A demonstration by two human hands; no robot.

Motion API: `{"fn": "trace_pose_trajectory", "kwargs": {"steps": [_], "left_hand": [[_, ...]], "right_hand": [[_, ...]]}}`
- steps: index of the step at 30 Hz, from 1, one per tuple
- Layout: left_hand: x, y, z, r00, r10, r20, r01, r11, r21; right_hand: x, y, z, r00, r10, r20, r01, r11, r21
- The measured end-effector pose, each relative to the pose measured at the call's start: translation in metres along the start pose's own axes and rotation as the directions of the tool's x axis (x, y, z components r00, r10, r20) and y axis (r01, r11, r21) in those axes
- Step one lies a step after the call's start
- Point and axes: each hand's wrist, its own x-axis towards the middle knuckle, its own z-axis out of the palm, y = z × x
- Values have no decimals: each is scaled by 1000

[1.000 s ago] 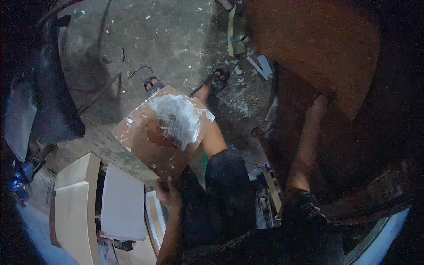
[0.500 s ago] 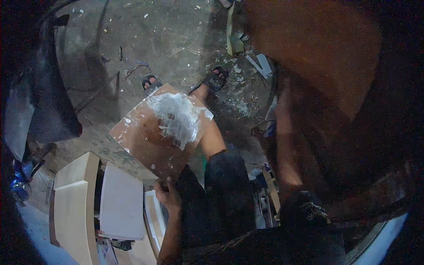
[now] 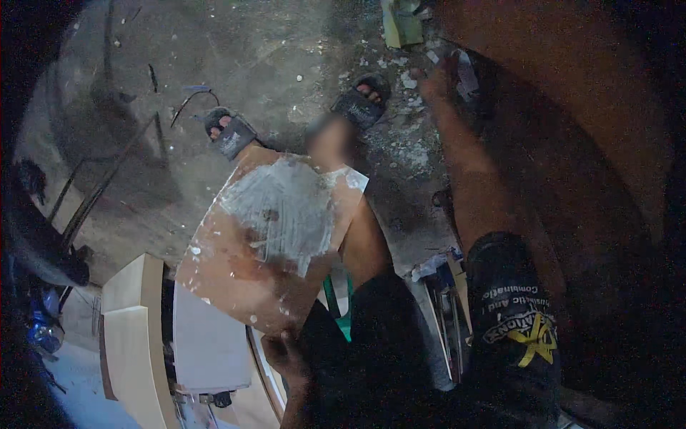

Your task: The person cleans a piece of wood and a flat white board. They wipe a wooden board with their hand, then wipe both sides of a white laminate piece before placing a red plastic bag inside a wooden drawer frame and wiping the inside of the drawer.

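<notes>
The brown board [image 3: 239, 275] is tilted over the person's legs, just above the lap. It has a big smear of white paste [image 3: 282, 207] on its top side, and the lower end is mostly bare. The left hand [image 3: 287, 355] grips that bare end by the edge, maybe to keep the board steady and the fingers clean. The legs under it seem to help carry it, like a little shelf, though the board hides just where it rests.

The right hand [image 3: 437, 77] reaches far out, low by the floor [image 3: 275, 79], right beside a pale strip [image 3: 466, 77]. It is dark there, so I cannot tell if its fingers hold anything. The two feet, in dark sandals [image 3: 231, 137], stand apart, which likely helps the person stay steady while reaching.

A yellow-green folded piece [image 3: 401, 30] lies past the right hand. At the lower left, a cream panel [image 3: 132, 286] and a white panel [image 3: 207, 339] sit side by side, close to the left hand.
</notes>
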Motion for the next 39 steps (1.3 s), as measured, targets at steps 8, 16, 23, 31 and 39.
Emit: {"fn": "trace_pose_trajectory", "kwargs": {"steps": [8, 16, 23, 31, 39], "left_hand": [[-5, -6, -1, 999, 48, -17, -48, 998, 49], [4, -34, -2, 995, 77, -61, -77, 997, -2], [0, -31, -13, 998, 68, 12, -69, 985, 157], [0, -22, -8, 986, 167, -17, -162, 971, 176], [0, -13, -5, 997, 78, -26, -73, 986, 153]], "right_hand": [[-21, 17, 15, 975, -9, -220, 126, 841, 526], [22, 84, 29, 981, 55, -184, -86, 982, -168], [-25, 27, 11, 978, -7, -207, 4, 1000, -18], [-89, -64, -41, 988, 7, -155, 109, 680, 725], [-127, -131, -123, 927, -146, 346, -370, -196, 908]]}}
